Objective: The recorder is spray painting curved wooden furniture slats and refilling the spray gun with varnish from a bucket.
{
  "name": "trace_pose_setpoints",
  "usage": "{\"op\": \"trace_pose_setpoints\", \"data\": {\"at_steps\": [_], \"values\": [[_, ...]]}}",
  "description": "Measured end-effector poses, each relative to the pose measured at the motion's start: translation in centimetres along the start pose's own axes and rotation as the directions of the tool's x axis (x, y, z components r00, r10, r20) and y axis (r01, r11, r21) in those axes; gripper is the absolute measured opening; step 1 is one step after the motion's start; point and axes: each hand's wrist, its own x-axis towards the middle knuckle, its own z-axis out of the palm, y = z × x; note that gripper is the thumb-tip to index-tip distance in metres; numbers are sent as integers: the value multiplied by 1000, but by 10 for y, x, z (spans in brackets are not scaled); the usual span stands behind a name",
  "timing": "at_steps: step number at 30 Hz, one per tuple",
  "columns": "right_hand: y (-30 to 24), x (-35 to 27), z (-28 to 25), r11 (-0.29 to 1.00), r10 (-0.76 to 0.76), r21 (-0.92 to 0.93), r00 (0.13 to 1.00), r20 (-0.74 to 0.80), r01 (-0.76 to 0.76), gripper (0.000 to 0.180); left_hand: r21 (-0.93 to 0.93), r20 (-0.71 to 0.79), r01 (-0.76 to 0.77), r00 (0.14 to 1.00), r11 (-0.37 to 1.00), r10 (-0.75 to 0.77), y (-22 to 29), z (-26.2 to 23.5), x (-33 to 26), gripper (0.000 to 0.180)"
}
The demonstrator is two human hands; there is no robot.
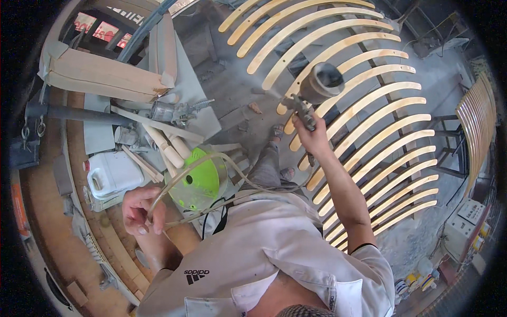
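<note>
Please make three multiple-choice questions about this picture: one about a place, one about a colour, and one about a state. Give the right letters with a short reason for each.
1. Where is the spray gun?
A. On the floor
B. In the right hand, above the curved wooden slats
C. Inside the white jug

2. What colour is the round funnel-like thing near the left hand?
A. Bright green
B. Red
C. Black

3. What is the state of the left hand?
A. Open and empty
B. Resting flat on the slats
C. Closed on the hose

Answers: 1 B, the right hand grips the gun over the slats. 2 A, it is clearly bright green. 3 C, the fingers wrap the pale hose.
</note>
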Motion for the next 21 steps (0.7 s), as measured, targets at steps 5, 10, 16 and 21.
{"op": "trace_pose_setpoints", "data": {"at_steps": [5, 10, 16, 21], "values": [[-13, 11, 2, 995, 94, -27, 989, 111, -91, 15, 69, 20, 34, 999, 997, -35, 13, -7, 20, 80], [4, 53, -16, 997, 64, -44, 998, 30, -62, 15, 93, 15, 89, 996, 992, -90, 20, -26, 57, 79], [3, 127, -60, 996, 90, -11, 986, -139, -92, 16, 85, 32, 156, 987, 984, -159, 28, -55, 97, 78], [20, 187, -95, 993, 91, -46, 963, -252, -106, 20, 79, -13, 185, 983, 980, -185, 27, -80, 129, 79]]}}
